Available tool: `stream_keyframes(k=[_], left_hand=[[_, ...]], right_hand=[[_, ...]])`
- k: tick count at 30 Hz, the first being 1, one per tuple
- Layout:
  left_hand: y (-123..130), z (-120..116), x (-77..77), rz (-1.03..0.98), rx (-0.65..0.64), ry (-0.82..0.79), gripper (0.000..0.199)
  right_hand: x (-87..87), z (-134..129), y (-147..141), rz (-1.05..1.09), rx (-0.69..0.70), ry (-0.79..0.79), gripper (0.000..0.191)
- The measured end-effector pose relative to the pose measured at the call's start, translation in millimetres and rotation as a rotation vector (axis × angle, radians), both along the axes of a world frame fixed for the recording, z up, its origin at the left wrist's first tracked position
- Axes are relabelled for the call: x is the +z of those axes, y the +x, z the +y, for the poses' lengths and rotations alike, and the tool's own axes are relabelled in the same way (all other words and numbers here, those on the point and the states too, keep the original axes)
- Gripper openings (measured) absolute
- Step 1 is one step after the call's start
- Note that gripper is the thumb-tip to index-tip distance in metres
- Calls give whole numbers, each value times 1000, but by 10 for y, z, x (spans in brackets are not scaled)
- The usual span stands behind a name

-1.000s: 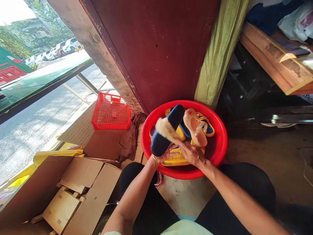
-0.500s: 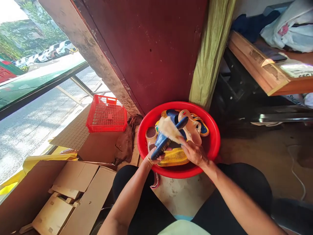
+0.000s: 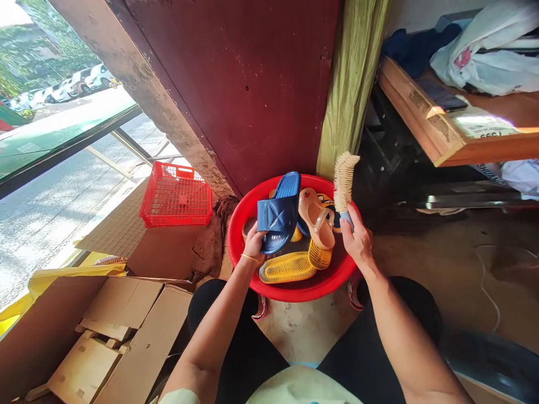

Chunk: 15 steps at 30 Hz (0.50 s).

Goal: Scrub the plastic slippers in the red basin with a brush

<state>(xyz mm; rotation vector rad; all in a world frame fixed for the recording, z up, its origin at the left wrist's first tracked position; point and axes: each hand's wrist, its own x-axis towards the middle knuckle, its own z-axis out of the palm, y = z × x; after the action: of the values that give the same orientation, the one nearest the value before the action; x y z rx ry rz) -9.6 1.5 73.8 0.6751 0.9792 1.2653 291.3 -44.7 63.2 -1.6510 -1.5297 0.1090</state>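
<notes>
My left hand [image 3: 254,242] grips a blue slide slipper [image 3: 278,216] near its heel end, holding it tilted above the left side of a red basin [image 3: 303,294]. In my right hand [image 3: 357,238] is a scrub brush [image 3: 344,182] with pale bristles and a grey handle, raised at the basin's right rim, apart from the slipper. Inside the basin lie a beige clog [image 3: 316,216], a yellow-soled slipper [image 3: 288,267] with its sole up, and other footwear partly hidden beneath the blue slipper.
To the left sit a red plastic crate [image 3: 177,196], a brown cloth [image 3: 210,247] and an open cardboard box [image 3: 126,314]. A dark red door panel [image 3: 236,84] and a yellow-green curtain [image 3: 347,84] stand behind the basin. A wooden shelf [image 3: 455,134] juts in at right.
The brush has come off the blue slipper and moved right, now upright. The slipper has turned so its strap and upper side show. The view has shifted slightly.
</notes>
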Motion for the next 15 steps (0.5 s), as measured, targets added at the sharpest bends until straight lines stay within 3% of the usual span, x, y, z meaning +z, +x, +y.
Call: stream_keyframes(k=[3, 7, 9, 12, 15], left_hand=[[502, 124, 128, 64, -72, 211, 69], [935, 115, 44, 284, -391, 195, 100], [917, 32, -85, 491, -505, 274, 97], [618, -140, -277, 932, -570, 452, 71], [207, -302, -401, 1345, -714, 413, 72]], right_hand=[[49, -9, 96, 51, -50, -4, 59], [7, -39, 213, 71, -55, -141, 60], [-46, -55, 230, 26, 0, -219, 59], [-127, -54, 221, -57, 70, -280, 58], [-168, -32, 188, -100, 44, -322, 57]])
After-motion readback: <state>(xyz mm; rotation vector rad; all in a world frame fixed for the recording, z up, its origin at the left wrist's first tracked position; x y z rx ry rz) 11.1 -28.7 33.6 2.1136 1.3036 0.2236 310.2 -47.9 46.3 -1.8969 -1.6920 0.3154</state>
